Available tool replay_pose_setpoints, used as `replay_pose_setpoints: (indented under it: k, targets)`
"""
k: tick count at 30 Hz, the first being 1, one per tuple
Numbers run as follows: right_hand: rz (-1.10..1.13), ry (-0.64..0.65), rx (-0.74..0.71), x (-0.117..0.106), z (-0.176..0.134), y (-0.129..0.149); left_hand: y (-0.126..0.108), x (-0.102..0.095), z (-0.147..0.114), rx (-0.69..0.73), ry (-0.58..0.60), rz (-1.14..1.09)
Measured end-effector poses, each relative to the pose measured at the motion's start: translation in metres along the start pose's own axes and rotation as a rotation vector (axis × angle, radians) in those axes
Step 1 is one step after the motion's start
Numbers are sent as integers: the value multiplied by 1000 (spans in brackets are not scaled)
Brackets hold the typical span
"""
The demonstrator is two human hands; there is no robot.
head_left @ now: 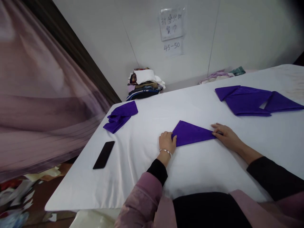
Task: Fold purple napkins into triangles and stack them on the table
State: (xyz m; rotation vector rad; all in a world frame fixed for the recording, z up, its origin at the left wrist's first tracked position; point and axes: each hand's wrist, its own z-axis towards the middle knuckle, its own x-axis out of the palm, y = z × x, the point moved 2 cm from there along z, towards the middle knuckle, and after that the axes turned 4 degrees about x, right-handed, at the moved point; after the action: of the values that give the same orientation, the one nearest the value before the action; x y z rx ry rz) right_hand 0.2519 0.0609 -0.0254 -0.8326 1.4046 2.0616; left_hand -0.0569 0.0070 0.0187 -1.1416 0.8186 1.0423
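A purple napkin (191,134) lies folded into a pointed, roughly triangular shape on the white-covered table (152,177). My left hand (167,141), with a silver bracelet at the wrist, is closed on the napkin's left end, its thumb over the edge. At the narrow right tip, my right hand (224,135) pinches the cloth between thumb and fingers. Another purple napkin (122,115) sits crumpled and partly folded to the left. Further right, more purple cloth (251,99) lies loosely folded; whether it is one piece or several I cannot tell.
A flat black phone-like slab (104,155) rests near the table's left edge. Behind the table stands a stack of folded cloths (143,84), with more fabric (220,76) further right. A sheer pink curtain (45,95) hangs at the left. Handwritten paper signs (172,28) are on the wall.
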Motion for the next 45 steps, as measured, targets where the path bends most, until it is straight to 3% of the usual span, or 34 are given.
replay_pose_setpoints:
  k: [21, 45]
  targets:
    - [-75, 30, -20, 4, 1, -7, 3, 0, 3, -113, 99, 26]
    - [-66, 11, 7, 2, 0, 0, 9, -2, 7, -186, 73, -81]
